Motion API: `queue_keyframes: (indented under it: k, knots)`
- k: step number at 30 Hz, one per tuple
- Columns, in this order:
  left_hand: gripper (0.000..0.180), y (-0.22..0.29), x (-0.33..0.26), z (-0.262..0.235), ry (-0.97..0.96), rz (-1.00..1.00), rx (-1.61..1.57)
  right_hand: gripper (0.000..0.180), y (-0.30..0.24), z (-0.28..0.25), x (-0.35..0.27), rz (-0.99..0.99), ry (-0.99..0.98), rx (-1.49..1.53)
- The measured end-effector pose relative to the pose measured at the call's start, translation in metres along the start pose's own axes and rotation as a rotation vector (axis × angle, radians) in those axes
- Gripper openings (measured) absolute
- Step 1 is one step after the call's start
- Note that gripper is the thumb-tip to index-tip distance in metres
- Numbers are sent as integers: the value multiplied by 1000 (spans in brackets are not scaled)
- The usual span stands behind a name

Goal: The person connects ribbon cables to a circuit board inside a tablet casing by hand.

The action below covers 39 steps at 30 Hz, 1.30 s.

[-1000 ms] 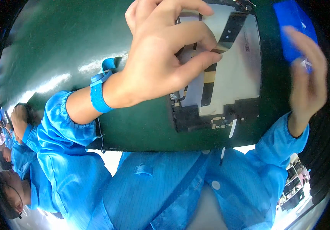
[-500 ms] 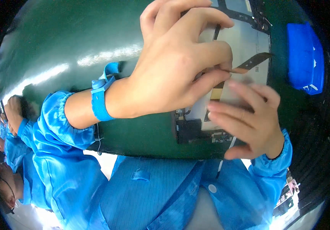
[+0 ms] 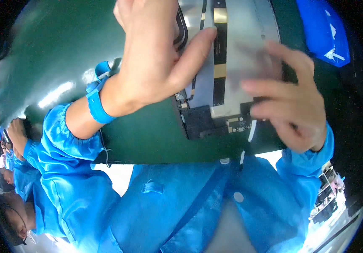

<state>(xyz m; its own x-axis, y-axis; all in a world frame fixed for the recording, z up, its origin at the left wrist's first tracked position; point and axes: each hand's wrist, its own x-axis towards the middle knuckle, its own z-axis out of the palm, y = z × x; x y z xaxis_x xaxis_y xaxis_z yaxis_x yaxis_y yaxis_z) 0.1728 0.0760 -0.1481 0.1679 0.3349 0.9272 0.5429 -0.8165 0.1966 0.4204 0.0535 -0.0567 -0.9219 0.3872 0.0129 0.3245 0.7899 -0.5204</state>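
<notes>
An opened flat device [image 3: 242,50] lies on the green mat [image 3: 59,59]. It shows a silver inner plate, a black strip with gold patches and a dark circuit board [image 3: 209,122] at its near end. My left hand [image 3: 152,59], with a blue wrist strap [image 3: 97,101], lies over the device's left edge. Its fingers curl there and its thumb presses on the plate beside the black strip. My right hand [image 3: 293,105] rests with spread fingers on the device's lower right part and holds nothing.
A blue tray [image 3: 322,31] sits on the mat at the far right. A white floor shows past the mat's near edge. At the left, other people in blue coats [image 3: 17,143] work along the same bench.
My right hand came in from the blue tray and settled on the device's right side. My left hand moved from pinching a thin strip to pressing its thumb flat. The view has closed in.
</notes>
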Motion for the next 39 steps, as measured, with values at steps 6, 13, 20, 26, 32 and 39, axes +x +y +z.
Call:
queue_keyframes:
  k: [6, 13, 20, 26, 32, 39]
  knots:
    - [18, 49, 23, -28, -304, 93, -180, 26, -18, 36, -16, -60, 240, -23]
    - [11, 92, 29, -8, 87, 360, -194, 27, -14, 14, -6, -137, 406, -69]
    - [8, 74, 24, -17, 201, 497, 25, 23, -33, 11, 10, 58, 386, 150]
    - [5, 67, 34, -29, -67, 642, -1, 13, -26, 9, 9, 22, 369, 226]
    - [5, 67, 47, -35, 0, 709, -328, 12, -12, -2, -9, 300, 926, -167]
    - [10, 41, 64, -15, -480, -136, -163, 22, 59, -37, -72, 734, 602, -930]
